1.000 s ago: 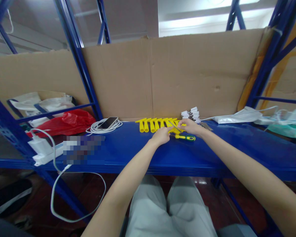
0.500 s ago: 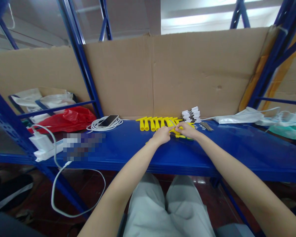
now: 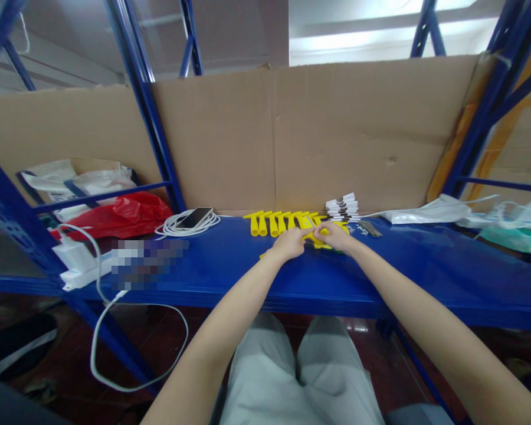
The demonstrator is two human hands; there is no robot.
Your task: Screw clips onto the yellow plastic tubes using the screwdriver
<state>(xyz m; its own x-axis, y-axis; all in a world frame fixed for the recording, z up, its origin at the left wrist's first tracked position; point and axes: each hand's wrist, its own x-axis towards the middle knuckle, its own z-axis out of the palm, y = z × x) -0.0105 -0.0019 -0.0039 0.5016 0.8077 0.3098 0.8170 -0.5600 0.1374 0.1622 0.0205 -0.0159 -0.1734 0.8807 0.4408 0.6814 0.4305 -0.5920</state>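
My left hand (image 3: 289, 244) is closed at the middle of the blue shelf, its fingertips pinching a yellow plastic piece (image 3: 309, 236). From the other side my right hand (image 3: 337, 237) grips the same piece between thumb and forefinger. The fingers cover most of it, so its exact kind is unclear. Just behind my left hand stands a row of several yellow tube-shaped plastic parts (image 3: 262, 226) with slanted, flat tops. More yellow pieces lie under and around my hands, partly hidden.
Behind my right hand are stacked white pieces with dark bands (image 3: 341, 206) and a small dark flat strip (image 3: 370, 228). To the left lie a phone (image 3: 195, 218), a coiled white cable (image 3: 170, 225) and a power strip (image 3: 86, 274). A cardboard sheet (image 3: 221, 141) walls the back.
Both hands stay nearly in place on the yellow piece, with only slight finger movement. The whole view has shifted very slightly.
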